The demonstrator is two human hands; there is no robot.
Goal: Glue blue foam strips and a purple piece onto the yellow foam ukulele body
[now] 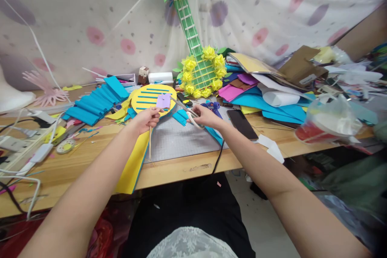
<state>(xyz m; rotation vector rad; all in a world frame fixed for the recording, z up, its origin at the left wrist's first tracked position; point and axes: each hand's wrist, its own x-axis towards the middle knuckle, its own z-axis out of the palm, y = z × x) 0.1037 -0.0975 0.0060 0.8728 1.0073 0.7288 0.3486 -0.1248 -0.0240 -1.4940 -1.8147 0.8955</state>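
My left hand (148, 119) is closed around a thin wooden stick (150, 141) and the lower edge of a small purple paper square (163, 101). In my right hand (205, 115) is a pair of scissors (192, 116), fingers through the handles, with the blades pointing left toward the paper square. Behind my left hand lies a yellow disc (148, 92) with several blue bars across it. A long yellow strip edged in blue (132, 165) runs from below it over the table's front edge. Blue paper scraps (180, 117) lie between my hands on a grey cutting mat (181, 141).
A green paper guitar with yellow roses (193, 44) leans against the curtain. Folded blue paper (93, 102) lies left. On the right are a phone (242, 124), stacked coloured papers (266, 100) and a plastic tub (326, 121). Cables (33, 161) and a power strip crowd the left edge.
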